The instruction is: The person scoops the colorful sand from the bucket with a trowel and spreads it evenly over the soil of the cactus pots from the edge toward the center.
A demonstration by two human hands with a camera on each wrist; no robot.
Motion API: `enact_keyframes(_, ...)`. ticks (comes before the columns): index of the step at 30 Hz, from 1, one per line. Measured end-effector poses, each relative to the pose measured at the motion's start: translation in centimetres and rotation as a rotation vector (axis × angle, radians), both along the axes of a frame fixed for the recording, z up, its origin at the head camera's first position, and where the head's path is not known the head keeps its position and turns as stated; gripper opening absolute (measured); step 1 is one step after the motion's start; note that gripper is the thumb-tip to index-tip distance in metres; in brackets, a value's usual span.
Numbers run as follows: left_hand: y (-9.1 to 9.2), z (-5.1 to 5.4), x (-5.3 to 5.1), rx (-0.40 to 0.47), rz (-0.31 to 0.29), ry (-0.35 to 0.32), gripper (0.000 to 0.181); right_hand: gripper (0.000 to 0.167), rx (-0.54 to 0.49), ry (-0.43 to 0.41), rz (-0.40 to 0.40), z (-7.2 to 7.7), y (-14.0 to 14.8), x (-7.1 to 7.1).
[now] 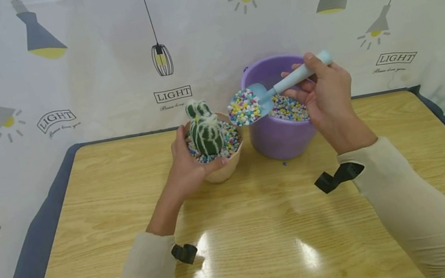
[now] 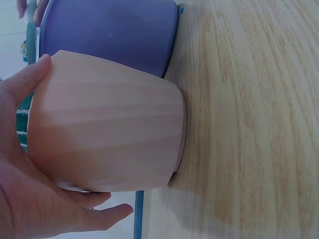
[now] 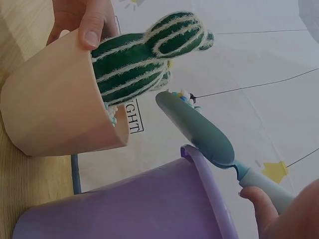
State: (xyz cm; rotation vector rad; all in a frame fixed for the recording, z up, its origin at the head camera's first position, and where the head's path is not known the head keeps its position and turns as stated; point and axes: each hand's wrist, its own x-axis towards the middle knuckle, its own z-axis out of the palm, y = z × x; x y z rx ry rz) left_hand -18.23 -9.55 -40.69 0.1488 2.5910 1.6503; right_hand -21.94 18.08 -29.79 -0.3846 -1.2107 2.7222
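Note:
In the head view my left hand [image 1: 187, 167] grips a peach flowerpot [image 1: 226, 168], thumb at the near rim and fingers round its left side. A green cactus with white spines [image 1: 206, 137] stands in it among colourful pebbles [image 1: 230, 138]. My right hand [image 1: 332, 94] holds a light blue trowel [image 1: 296, 77] by its handle. Multicoloured pebbles [image 1: 244, 108] are heaped on its blade, between the pot and a purple bucket [image 1: 285, 140]. From the right wrist view, the trowel blade [image 3: 199, 129] is above the bucket's rim, its tip close to the cactus [image 3: 129, 64].
More pebbles [image 1: 288, 108] lie inside the bucket. One dark blue pebble [image 1: 284, 164] lies on the wooden table [image 1: 265, 231] before it. A white cloth with printed lamps [image 1: 202, 23] hangs behind the table. Each wrist wears a black camera.

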Motion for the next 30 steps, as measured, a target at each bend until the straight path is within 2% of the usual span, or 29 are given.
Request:
enact_keyframes(16,0.2,-0.02,0.04,0.016,0.02,-0.008,0.113,0.025,0.062,0.042,-0.022,0.24,-0.39,0.19)
enact_keyframes(23,0.48,-0.19,0.09,-0.001,0.053,-0.008,0.116,0.026,0.061,0.058,-0.029,0.15,-0.46,0.18)
enact_keyframes(30,0.53,-0.04,0.17,0.005,0.055,-0.006,0.114,0.025,0.069,0.067,-0.036,0.15,-0.48,0.07)
